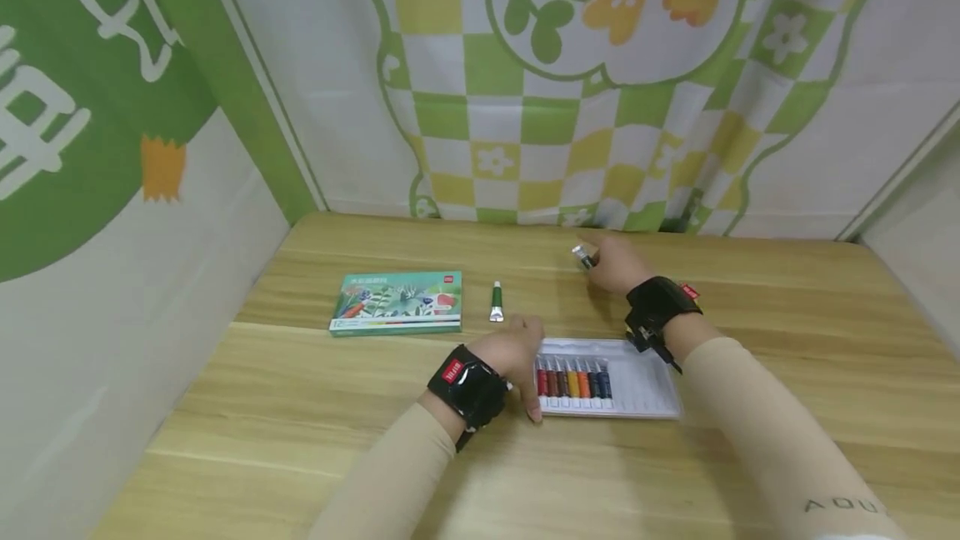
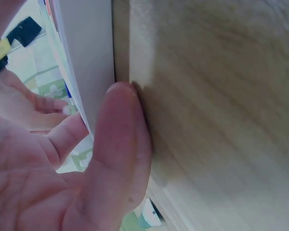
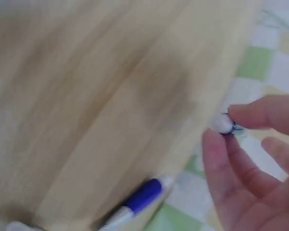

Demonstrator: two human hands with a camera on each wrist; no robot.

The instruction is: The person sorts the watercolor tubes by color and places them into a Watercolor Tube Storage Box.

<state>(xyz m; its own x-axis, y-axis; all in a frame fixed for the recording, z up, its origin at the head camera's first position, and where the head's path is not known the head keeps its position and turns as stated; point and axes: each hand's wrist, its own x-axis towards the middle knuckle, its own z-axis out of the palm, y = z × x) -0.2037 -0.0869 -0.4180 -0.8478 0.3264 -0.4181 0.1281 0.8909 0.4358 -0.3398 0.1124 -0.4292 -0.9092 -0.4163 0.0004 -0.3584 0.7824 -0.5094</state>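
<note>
A white plastic tray [image 1: 643, 386] lies on the table, with several paint tubes [image 1: 573, 382] side by side in its left part and bare slots at its right. My left hand [image 1: 517, 357] grips the tray's left end, its thumb at the near edge and its fingers toward the far edge. In the left wrist view the thumb lies against the tray's white side [image 2: 89, 57]. Beyond the tray, my right hand [image 1: 618, 263] pinches a small paint tube [image 1: 582, 256] between thumb and fingertips; the tube's white cap [image 3: 221, 124] shows in the right wrist view.
Left of the tray lies a flat green paint box [image 1: 397, 303] with a floral print. A green paint tube [image 1: 497, 303] lies between box and tray. The right wrist view shows a blue paint tube [image 3: 145, 195] on the table. A patterned curtain [image 1: 491, 119] hangs behind the far edge.
</note>
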